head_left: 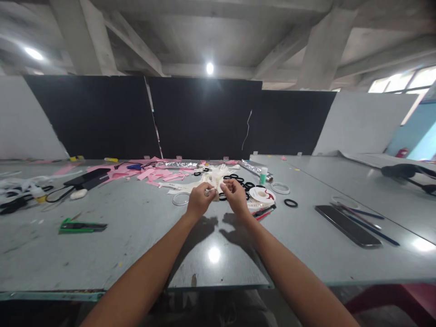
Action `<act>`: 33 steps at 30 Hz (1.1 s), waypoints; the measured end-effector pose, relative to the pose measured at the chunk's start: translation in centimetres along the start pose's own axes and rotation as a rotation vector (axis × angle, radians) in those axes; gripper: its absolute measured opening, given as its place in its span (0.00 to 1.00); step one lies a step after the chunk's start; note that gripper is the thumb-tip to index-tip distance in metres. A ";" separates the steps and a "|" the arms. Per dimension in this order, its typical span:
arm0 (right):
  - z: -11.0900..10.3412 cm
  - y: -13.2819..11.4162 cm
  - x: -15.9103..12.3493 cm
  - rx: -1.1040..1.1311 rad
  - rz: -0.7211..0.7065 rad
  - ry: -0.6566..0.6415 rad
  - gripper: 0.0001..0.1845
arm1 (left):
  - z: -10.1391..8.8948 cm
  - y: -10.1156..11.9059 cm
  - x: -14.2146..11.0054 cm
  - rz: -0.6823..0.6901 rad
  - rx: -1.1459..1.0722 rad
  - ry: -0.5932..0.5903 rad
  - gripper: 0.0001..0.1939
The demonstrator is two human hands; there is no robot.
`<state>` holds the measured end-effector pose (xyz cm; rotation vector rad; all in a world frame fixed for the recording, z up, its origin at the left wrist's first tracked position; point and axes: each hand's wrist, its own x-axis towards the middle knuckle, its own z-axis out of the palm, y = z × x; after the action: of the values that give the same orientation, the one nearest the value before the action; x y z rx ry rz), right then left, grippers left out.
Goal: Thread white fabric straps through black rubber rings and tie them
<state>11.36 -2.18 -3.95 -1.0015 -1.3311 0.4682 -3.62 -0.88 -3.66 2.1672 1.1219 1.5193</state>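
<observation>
Both of my hands meet over the middle of the table, fingers pinched around a gathered piece of cream-white ribbon [217, 175]. My left hand [200, 200] grips its near left side, and my right hand [235, 195] pinches it from the right. The fingertips partly hide the ribbon, so its exact shape is unclear. Just right of my right hand lie a white ribbon spool [261, 195] with a red mark and several black rings [249, 185]. A clear ring [180, 199] rests by my left hand.
A green box cutter [83, 226] lies left; a red cutter [265, 212] lies near the spool. Pink scraps [163, 175] and foil rolls [180, 165] spread behind. A glue stick [263, 175] stands upright. Rightward are a phone [347, 225] and pens [373, 229]. Black panels [204, 118] close the back.
</observation>
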 end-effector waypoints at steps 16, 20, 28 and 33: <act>0.3 0.2 0.2 0.331 0.246 -0.110 0.15 | 1.3 -0.6 0.5 -0.403 -0.677 -0.218 0.19; 0.3 0.1 0.3 0.454 0.299 -0.077 0.16 | 1.4 -0.5 0.5 -0.426 -0.752 -0.205 0.21; 0.2 0.2 0.3 0.391 0.240 -0.111 0.17 | 2.0 -1.8 0.4 -0.403 -0.644 -0.283 0.20; -0.1 0.3 0.3 0.205 0.170 -0.166 0.16 | 1.9 -2.0 0.5 -0.365 -0.626 -0.303 0.19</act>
<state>11.62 -1.84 -4.03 -0.9231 -1.3193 0.8154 -2.74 1.21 -5.37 1.5911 0.7514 1.1310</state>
